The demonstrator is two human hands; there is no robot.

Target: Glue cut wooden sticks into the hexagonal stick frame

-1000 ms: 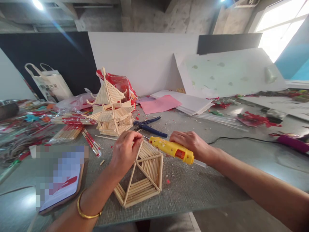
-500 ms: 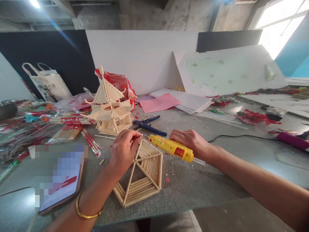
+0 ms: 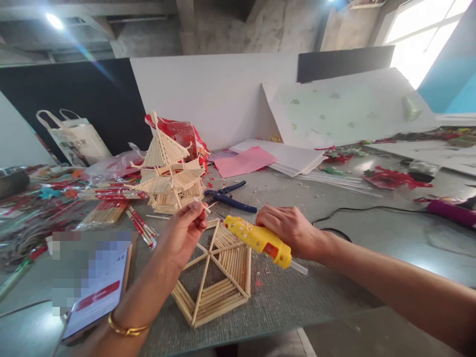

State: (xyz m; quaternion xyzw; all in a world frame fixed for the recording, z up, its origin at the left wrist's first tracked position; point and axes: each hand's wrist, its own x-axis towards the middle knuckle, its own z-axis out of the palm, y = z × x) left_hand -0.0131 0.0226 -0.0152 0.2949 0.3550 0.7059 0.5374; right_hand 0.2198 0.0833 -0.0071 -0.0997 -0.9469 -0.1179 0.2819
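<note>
Here on the grey table (image 3: 297, 292) the stick pagoda (image 3: 171, 171) stands at eleven o'clock from the hexagonal frame (image 3: 210, 254), and that frame lies flat near the front edge, sticks packed in at one, four and six, just a few along the rim at eight, openings at ten and eleven partly behind the hand! Now the yellow glue gun (image 3: 256, 238), it's tipped more steeply than half a second ago, nozzle aimed at ten o'clock, and the right hand (image 3: 286, 228) is wrapped about its handle, though most of those fingers are hidden behind it. And here's the big change: the left hand (image 3: 188, 225) has come off the frame's twelve o'clock corner and rolled back, thumb and forefinger pinched together on a short stick (image 3: 207, 209), up in plain sight just beyond that corner, near the nozzle! I'd judge that leaves the piece loose, not yet part of the frame, with those upper-left gaps unfilled, and whether there's glue on it, I can't tell
</note>
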